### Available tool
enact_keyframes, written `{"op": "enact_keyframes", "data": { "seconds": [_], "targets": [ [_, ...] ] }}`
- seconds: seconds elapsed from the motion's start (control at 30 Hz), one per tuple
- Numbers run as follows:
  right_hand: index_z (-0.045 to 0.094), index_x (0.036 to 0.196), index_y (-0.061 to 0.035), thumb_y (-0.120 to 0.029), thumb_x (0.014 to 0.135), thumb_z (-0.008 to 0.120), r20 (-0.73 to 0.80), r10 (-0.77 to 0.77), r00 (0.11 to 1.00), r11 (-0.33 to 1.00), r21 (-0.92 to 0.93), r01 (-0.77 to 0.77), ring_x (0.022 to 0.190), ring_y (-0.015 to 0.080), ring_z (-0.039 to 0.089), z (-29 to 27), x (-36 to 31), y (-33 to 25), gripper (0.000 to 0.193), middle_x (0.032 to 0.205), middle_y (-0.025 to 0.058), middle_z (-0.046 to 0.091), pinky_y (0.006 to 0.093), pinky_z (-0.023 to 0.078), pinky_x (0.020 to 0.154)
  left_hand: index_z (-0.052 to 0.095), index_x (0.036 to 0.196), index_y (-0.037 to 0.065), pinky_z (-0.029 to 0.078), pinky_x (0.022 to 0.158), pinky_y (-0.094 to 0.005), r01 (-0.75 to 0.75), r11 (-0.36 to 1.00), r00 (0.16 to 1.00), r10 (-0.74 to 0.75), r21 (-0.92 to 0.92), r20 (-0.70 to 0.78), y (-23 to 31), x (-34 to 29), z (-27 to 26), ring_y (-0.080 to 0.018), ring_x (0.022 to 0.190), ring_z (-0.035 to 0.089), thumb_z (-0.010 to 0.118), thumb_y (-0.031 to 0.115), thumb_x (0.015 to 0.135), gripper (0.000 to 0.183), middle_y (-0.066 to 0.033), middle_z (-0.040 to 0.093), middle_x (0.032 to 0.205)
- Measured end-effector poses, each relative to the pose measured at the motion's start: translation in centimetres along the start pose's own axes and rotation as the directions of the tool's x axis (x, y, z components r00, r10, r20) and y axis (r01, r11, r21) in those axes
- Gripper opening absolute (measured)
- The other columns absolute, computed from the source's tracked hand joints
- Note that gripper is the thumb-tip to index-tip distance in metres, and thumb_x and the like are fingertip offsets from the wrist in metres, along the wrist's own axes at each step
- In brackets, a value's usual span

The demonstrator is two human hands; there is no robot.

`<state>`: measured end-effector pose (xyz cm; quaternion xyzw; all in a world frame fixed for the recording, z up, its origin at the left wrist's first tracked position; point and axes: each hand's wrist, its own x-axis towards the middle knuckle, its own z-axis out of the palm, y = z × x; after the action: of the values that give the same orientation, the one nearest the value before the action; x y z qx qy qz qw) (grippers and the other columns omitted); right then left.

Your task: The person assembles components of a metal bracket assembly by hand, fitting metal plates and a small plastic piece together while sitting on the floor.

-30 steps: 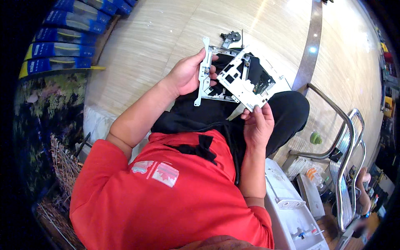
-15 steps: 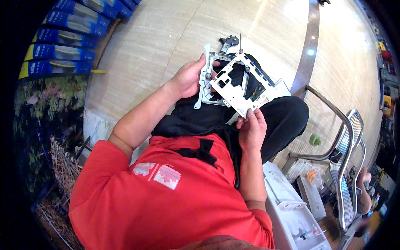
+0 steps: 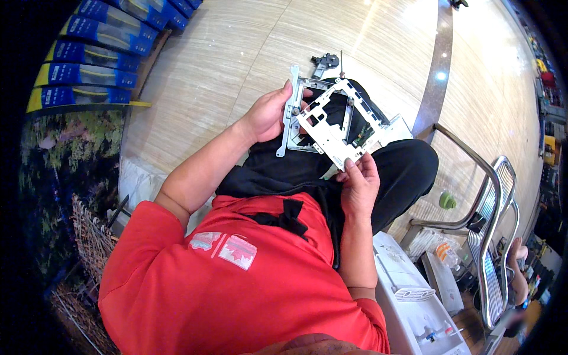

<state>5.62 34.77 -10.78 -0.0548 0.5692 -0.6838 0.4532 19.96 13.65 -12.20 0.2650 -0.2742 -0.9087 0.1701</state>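
Held over the lap, the white metal frame (image 3: 331, 127) is pinched at its near corner by the right hand (image 3: 358, 183) while the left hand (image 3: 269, 112) clasps the grey chassis (image 3: 296, 115) beneath — a weak corner pinch could let it slip onto the floor (image 3: 219, 65).

I am sitting in what looks like a small shop or repair stall. Under me is a polished, pale tiled floor (image 3: 236, 53) with ceiling lights shining in it. At the upper left, blue packaged goods (image 3: 89, 65) lie in a row as stock. At the right stands a chromed metal chair (image 3: 491, 236), and a white machine (image 3: 414, 302) sits at the lower right.
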Motion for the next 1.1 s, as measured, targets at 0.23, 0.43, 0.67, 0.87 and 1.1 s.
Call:
{"op": "enact_keyframes", "data": {
  "seconds": [0.23,0.43,0.67,0.87,1.1],
  "targets": [
    [0.052,0.123,0.0045,0.004,0.089,0.056,-0.039,-0.052,0.998,0.985,0.162,0.058,0.07,0.0146,0.062,0.2,-0.2,-1.1,0.035,0.092,0.0096,0.066,0.0268,0.053,0.06,0.047,0.125,0.0,0.057,0.072,-0.0401,0.012,0.999,1.0,-0.011,-0.039,0.028,0.0,-0.3,-0.3,-0.0258,0.081,0.066,0.026,0.045,0.103,0.054,-0.0148,0.064,0.094],
    [0.052,0.124,0.0045,0.002,0.089,0.057,0.016,-0.07,0.997,0.975,0.215,0.065,0.072,0.016,0.064,-0.6,-0.2,-1.1,0.036,0.096,0.0116,0.067,0.0272,0.054,0.06,0.048,0.125,0.001,0.055,0.071,-0.0377,0.013,0.999,1.0,-0.012,-0.044,0.005,-0.3,0.0,-0.5,-0.0246,0.08,0.064,0.025,0.046,0.103,0.055,-0.0141,0.064,0.092],
    [0.042,0.134,0.0006,-0.001,0.087,0.058,0.034,-0.117,0.993,0.912,0.399,0.094,0.084,0.0195,0.065,-0.6,-0.1,-2.1,0.05,0.108,0.0134,0.064,0.0283,0.052,0.061,0.048,0.119,0.003,0.052,0.068,-0.0389,0.042,0.998,0.999,-0.043,-0.055,-0.009,-0.5,0.0,-0.5,-0.0221,0.073,0.058,0.027,0.051,0.101,0.054,-0.0087,0.056,0.081],
    [0.043,0.131,-0.0042,-0.003,0.083,0.06,0.063,-0.158,0.985,0.868,0.485,0.108,0.098,0.0244,0.063,-1.3,-0.1,-2.1,0.051,0.12,0.0162,0.058,0.0279,0.05,0.065,0.048,0.121,0.003,0.052,0.069,-0.0401,0.022,0.996,1.0,-0.02,-0.082,0.023,-0.8,0.2,-1.1,-0.024,0.075,0.06,0.026,0.051,0.101,0.056,-0.01,0.058,0.085],
    [0.044,0.129,-0.0051,-0.003,0.083,0.059,0.083,-0.163,0.983,0.877,0.469,0.106,0.099,0.027,0.062,-1.8,0.0,-1.8,0.049,0.12,0.0168,0.058,0.03,0.049,0.068,0.041,0.134,0.002,0.054,0.086,-0.0486,0.022,0.993,0.997,-0.013,-0.118,0.081,-0.5,-0.1,-0.7,-0.033,0.1,0.064,0.022,0.052,0.101,0.063,-0.0179,0.061,0.108]
  ]
}}
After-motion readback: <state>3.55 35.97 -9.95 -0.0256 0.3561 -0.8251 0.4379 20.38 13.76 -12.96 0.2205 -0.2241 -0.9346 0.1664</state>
